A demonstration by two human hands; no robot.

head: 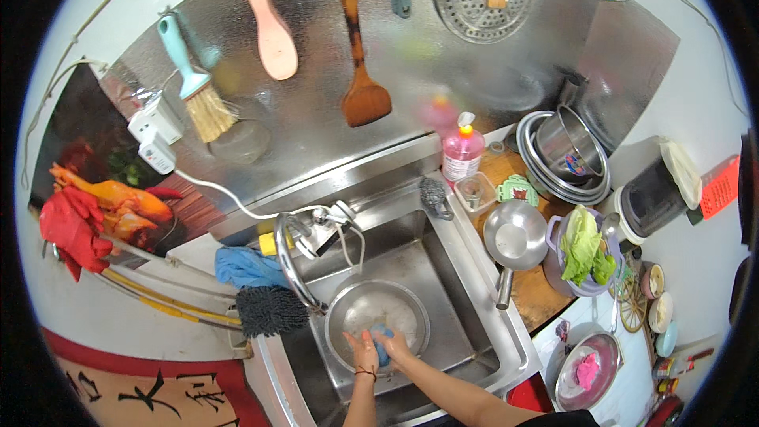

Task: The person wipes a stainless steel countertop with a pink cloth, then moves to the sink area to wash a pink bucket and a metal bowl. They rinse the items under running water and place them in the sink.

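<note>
Both hands are low over a round metal basin [409,309] that stands in the stainless steel sink [450,284]. Between them is a blue cloth [382,351], partly hidden by the fingers. My right hand [396,349] grips the cloth from the right side. On its left side, my left hand [364,351] touches the cloth with the thumb and fingers spread; a thin cord circles that wrist. The curved metal faucet [290,267] reaches down at the basin's upper left.
A ladle-like metal pan [514,234], a lavender pot [554,270] with lettuce [578,246] and stacked metal bowls [599,181] stand right of the sink. A dark microfiber mitt [271,311] and a blue towel [246,267] lie left. A white power cord [228,198] runs behind the faucet.
</note>
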